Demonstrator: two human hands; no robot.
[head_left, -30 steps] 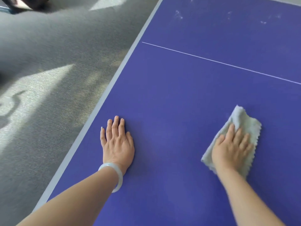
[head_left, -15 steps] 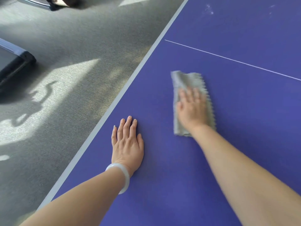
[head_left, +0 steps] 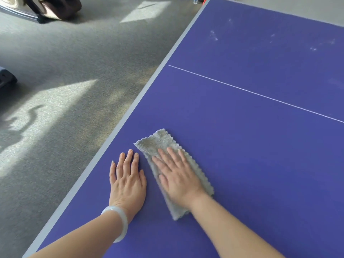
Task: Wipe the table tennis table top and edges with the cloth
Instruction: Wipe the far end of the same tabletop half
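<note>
The blue bench (head_left: pixel 251 146) fills most of the view, with grey carpet (head_left: pixel 65 81) to its left. The folded grey cloth (head_left: pixel 158 142) lies near the bench's left edge, pressed under the right hand (head_left: pixel 176 177), whose fingers are straight. The left hand (head_left: pixel 127 183) rests flat on the bench just beside the cloth, fingers straight, a pale bangle (head_left: pixel 119 220) on its wrist.

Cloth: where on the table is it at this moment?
In the head view the grey cloth lies flat on the blue table, lower centre, under the flat right hand, just right of the left hand and near the table's left edge.
</note>
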